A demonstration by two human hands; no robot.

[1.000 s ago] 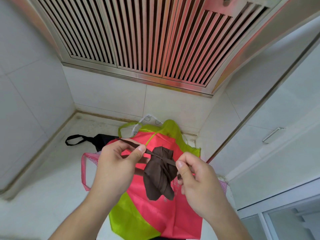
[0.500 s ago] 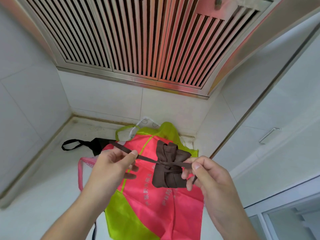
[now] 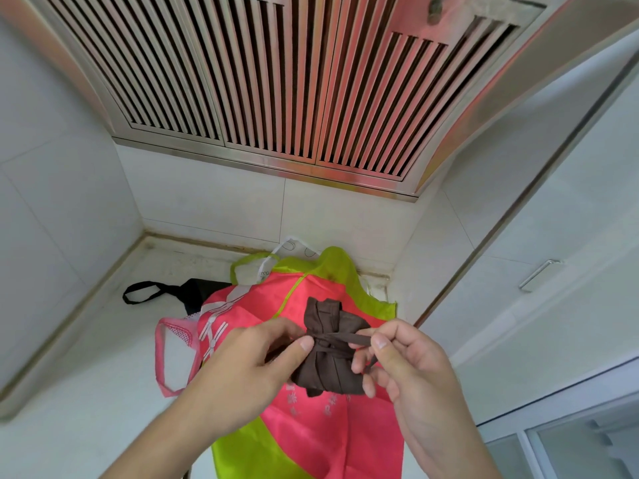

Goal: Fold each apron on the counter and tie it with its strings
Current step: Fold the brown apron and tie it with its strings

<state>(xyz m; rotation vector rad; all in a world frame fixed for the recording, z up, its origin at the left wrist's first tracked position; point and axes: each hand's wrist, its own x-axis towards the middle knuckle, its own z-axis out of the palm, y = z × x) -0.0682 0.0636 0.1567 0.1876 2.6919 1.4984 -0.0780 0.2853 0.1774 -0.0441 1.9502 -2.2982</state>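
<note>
The right hand [image 3: 411,368] pinches a brown string [image 3: 349,337] between thumb and forefinger, with its lower fingers curled against the side of the folded brown apron [image 3: 328,357]. The left hand [image 3: 249,368] has its thumb pressed on the bundle right where the strings cross; its fingers are curled in behind the cloth and seem to hold it from that side, though the grip is partly hidden. The brown apron is a small tight bundle, cinched round its middle by the string, held up between both hands just above the counter.

Under it a pink and lime-green apron [image 3: 311,426] lies spread flat on the white counter [image 3: 86,392], with white frog-style fastenings near its upper left. A pink strap loop [image 3: 162,361] pokes out to its left. Further back a black apron [image 3: 193,292] lies partly tucked under the pink one, its strap loop out on the counter. A white printed cloth [image 3: 294,247] peeks out by the back wall. Overhead hangs a slatted metal range hood [image 3: 276,81], and to the right is a white cabinet with a metal handle [image 3: 537,274].
</note>
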